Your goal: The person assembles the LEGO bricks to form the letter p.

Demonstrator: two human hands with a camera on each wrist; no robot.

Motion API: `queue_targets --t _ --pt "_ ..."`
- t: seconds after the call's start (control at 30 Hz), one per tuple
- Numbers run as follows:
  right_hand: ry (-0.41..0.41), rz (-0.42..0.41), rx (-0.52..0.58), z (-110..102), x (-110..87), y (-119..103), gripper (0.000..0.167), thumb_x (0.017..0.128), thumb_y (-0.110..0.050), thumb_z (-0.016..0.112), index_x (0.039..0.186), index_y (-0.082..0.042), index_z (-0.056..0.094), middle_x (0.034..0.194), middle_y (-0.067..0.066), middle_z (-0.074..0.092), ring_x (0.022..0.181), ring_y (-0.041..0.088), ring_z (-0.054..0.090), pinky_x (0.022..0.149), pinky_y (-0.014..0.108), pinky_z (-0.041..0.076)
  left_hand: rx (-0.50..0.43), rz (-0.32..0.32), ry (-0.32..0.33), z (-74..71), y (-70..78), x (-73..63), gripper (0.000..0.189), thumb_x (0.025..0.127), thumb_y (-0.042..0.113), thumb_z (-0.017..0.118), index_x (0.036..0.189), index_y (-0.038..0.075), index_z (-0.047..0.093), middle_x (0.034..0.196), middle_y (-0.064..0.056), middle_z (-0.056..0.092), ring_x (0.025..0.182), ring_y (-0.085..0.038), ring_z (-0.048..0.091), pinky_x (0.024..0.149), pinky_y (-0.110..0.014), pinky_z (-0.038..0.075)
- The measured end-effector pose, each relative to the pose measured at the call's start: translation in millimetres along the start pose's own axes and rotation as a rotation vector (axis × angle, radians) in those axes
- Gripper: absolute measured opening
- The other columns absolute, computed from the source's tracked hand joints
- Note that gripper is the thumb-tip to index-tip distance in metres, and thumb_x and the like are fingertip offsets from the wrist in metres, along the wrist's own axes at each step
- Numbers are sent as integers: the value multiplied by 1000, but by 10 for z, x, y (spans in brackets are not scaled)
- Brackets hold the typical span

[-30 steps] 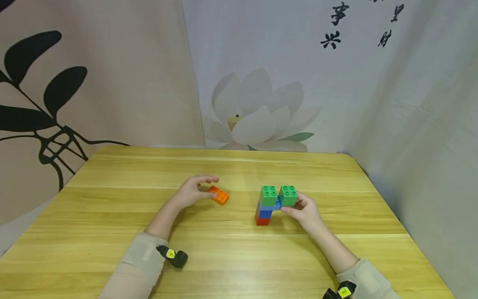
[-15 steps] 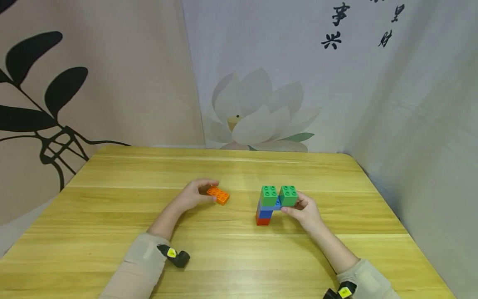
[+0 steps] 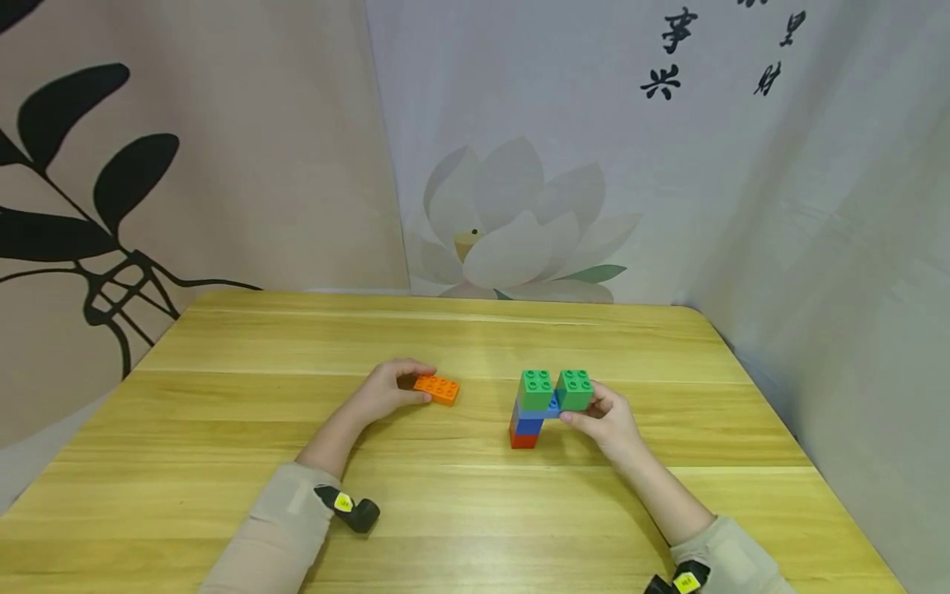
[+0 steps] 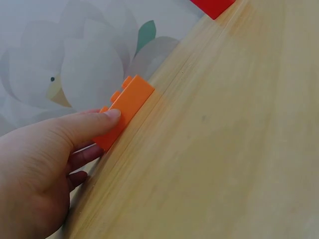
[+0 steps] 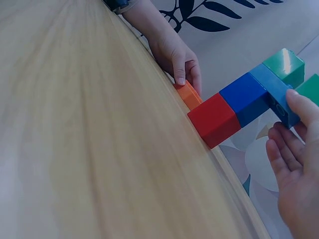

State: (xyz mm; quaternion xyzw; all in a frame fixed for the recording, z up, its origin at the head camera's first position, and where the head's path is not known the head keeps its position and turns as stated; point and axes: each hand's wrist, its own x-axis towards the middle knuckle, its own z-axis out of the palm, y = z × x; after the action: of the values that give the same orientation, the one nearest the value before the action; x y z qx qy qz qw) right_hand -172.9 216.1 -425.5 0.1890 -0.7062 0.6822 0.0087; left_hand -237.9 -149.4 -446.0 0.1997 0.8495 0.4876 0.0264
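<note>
My left hand (image 3: pixel 386 393) pinches an orange toy building brick (image 3: pixel 439 389) between thumb and fingers. The left wrist view shows that brick with its thumb on the near side, standing on the wooden table (image 4: pixel 214 149). To its right rises a small tower: a red brick (image 3: pixel 523 442) at the bottom, a dark blue brick (image 5: pixel 244 98) above, then a lighter blue brick (image 5: pixel 276 94) jutting out to the right. Two green bricks (image 3: pixel 535 391) sit side by side on top, a gap between them. My right hand (image 3: pixel 612 422) grips the tower's overhanging right end.
A pale cloth backdrop (image 3: pixel 297 165) with a printed lotus and leaves hangs behind the table's far edge. Another cloth wall (image 3: pixel 831 247) runs along the right. Both forearms wear black wrist cameras (image 3: pixel 356 511).
My left fingers have closed onto the orange brick and turned it slightly, so its long side lies more left to right. The right hand and the tower have stayed put.
</note>
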Motion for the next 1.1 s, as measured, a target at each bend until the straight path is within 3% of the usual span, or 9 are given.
queue_targets --t 0.47,0.73,1.1 --pt "-4 -11 1 -2 2 -3 36 83 6 69 108 -20 68 93 -3 69 82 10 64 70 25 52 21 2 17 -6 12 -1 37 78 12 80 113 5 70 119 -10 62 116 -31 52 103 -49 33" --pt "-1 -5 -2 9 -3 -15 35 83 5 70 108 -19 69 94 -3 70 83 11 64 71 25 52 10 -22 45 -22 68 -7 36 79 13 80 113 7 70 120 -6 62 105 -25 54 91 -44 43" --pt "17 9 -15 9 -4 -9 38 82 6 70 107 -23 68 93 -5 70 83 11 63 71 24 51 -23 67 97 -30 230 14 38 78 18 81 112 5 70 107 0 65 96 -20 54 87 -43 39"
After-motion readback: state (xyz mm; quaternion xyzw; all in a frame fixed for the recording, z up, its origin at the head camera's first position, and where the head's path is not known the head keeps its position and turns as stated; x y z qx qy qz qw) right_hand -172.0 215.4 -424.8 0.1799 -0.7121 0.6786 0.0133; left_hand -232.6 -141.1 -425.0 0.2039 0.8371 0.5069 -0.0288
